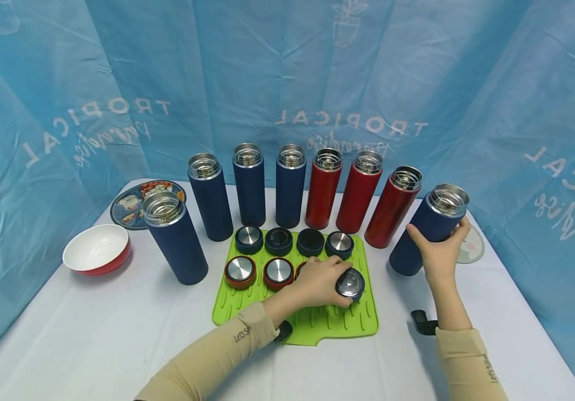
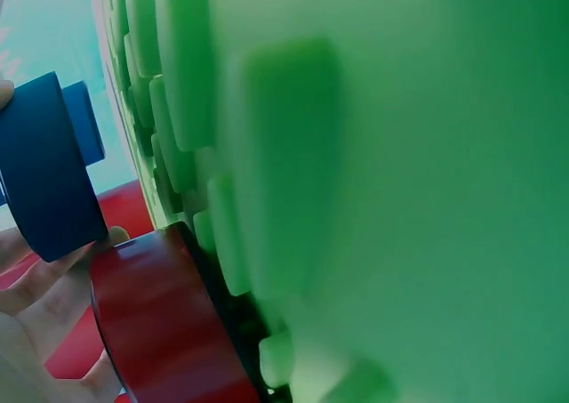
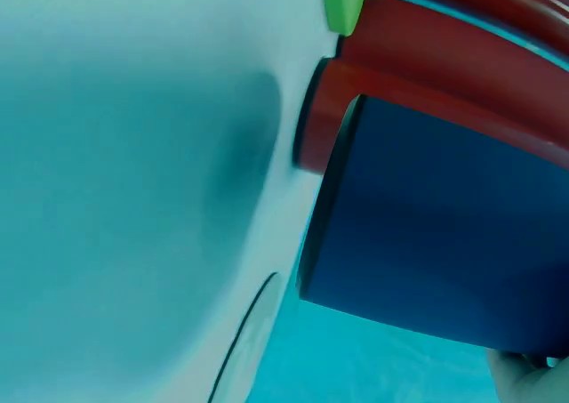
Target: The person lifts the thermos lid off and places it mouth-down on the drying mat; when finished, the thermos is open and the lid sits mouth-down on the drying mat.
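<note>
My left hand (image 1: 319,283) pinches a navy flask lid (image 1: 350,284) over the right part of the green mat (image 1: 317,334). In the left wrist view this lid (image 2: 44,163) hangs apart from the mat, beside a red lid (image 2: 169,323). At the right, my right hand (image 1: 440,253) grips a navy flask (image 1: 429,220), its thumb and fingers around the upper body. The flask is lidless and tilted to the right; its base (image 3: 329,198) appears raised off the cloth in the right wrist view. My left hand partly hides another red lid (image 1: 299,268).
Red flasks (image 1: 392,209) and navy flasks (image 1: 249,189) stand lidless in an arc behind the mat. Navy lids (image 1: 249,238) and red lids (image 1: 240,270) sit in two rows. A red-and-white bowl (image 1: 98,250) and patterned placemat (image 1: 132,203) lie left; a pale round mat (image 1: 471,245) lies right.
</note>
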The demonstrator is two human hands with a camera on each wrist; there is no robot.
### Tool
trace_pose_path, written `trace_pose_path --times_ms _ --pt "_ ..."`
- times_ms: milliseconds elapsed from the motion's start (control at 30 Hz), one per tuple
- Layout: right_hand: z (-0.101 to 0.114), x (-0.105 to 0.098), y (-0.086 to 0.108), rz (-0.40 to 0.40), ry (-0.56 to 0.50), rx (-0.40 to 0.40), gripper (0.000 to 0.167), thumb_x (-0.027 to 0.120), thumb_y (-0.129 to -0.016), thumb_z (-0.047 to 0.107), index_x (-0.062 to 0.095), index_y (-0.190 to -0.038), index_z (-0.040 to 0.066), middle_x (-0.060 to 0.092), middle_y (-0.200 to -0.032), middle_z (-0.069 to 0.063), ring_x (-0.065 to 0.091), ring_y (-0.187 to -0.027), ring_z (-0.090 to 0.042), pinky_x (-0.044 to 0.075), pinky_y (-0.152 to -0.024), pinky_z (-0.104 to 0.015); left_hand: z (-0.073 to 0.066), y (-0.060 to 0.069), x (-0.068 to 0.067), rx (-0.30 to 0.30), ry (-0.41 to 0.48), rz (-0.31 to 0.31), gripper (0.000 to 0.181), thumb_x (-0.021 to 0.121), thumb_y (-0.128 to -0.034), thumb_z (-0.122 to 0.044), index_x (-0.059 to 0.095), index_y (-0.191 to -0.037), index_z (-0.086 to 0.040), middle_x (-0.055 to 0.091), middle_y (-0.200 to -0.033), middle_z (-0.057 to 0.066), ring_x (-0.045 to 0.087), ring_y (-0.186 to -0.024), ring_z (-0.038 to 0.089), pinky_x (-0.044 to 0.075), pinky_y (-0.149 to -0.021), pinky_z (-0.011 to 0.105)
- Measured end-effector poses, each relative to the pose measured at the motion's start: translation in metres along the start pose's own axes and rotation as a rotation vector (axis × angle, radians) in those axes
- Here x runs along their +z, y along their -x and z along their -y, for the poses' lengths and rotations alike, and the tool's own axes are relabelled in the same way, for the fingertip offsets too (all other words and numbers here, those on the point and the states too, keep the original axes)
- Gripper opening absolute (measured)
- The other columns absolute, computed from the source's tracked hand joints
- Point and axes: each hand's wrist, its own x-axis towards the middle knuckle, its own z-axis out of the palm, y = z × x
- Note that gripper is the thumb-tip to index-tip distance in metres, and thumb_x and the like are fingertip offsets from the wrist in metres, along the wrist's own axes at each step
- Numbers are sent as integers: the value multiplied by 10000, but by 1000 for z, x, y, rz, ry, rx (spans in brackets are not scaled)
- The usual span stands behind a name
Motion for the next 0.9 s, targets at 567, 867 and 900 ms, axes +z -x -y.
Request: trace_pose_path --times_ms 567,867,900 --pt "-19 -1 -2 25 29 51 883 764 -749 200 144 -1367 319 272 -1432 -41 319 -1296 -250 237 -1074 -497 -1 -7 5 -15 -65 79 727 601 -799 -577 429 -1394 -196 498 -1303 7 546 -1087 153 353 -935 453" --pt "-22 0 -2 35 19 59 901 757 -755 195 118 -1379 316 256 -1443 -28 303 -1310 -257 231 -1076 -501 -1 -10 7 -24 -78 94 722 578 -814 -584 429 -1395 -183 498 -1305 15 547 -1099 171 348 -942 483" --pt "-22 0 -2 34 22 63 903 756 -756 199 116 -1381 318 254 -1446 -27 301 -1312 -257 230 -1077 -499 -1 -10 7 -27 -78 95 723 577 -813 -586 429 -1394 -182 498 -1305 15 550 -1096 175 347 -943 484"
